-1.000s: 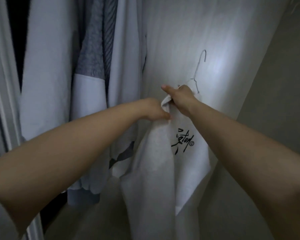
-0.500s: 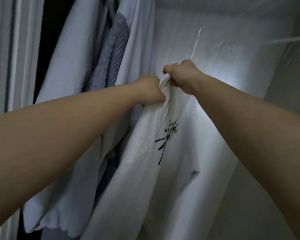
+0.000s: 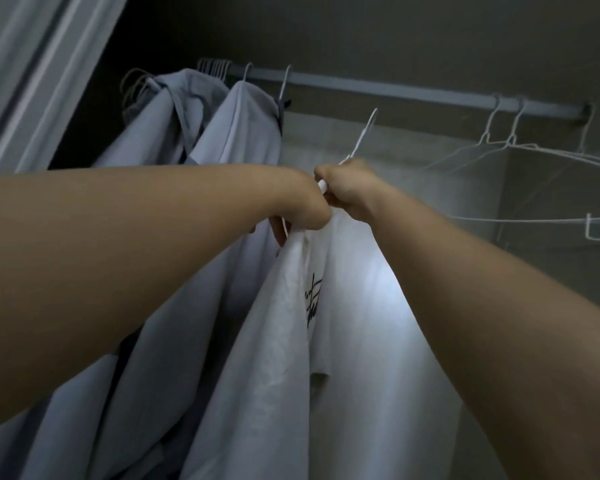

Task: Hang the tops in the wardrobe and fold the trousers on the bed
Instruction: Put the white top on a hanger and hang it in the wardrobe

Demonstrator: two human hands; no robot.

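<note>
White top: a white T-shirt (image 3: pixel 284 341) with a black script print hangs from both hands in front of the open wardrobe, its body dropping straight down between the 2 forearms.
Hanger in hand: a white wire hanger (image 3: pixel 362 136) is threaded into the top; only its hook rises clear above the right hand, tilted up and to the right.
Key relation: the hook tip lies just below the wardrobe rail (image 3: pixel 395 93) and slightly in front of it, under a bare stretch of the rail; the rail runs left to right, dipping a little to the right, so the hook has to go up and over it.
Right hand: the right hand (image 3: pixel 347 188) is curled tight around the hanger neck and the collar; it is the nearer hand to the rail.
Left hand: the left hand (image 3: pixel 302 209) grips bunched shoulder fabric just beside the right, knuckles touching it.
Judged next move: lift, then lower the hook onto the rail; the left hand probably only steadies the cloth.
Neighbours on the left: 2 pale blue tops (image 3: pixel 222 133) already hang on the rail, close beside the white one.
Neighbours on the right: empty wire hangers (image 3: pixel 506 143) hang well apart from the gap.
Risk: the hook could miss the rail in this dim light.
</note>
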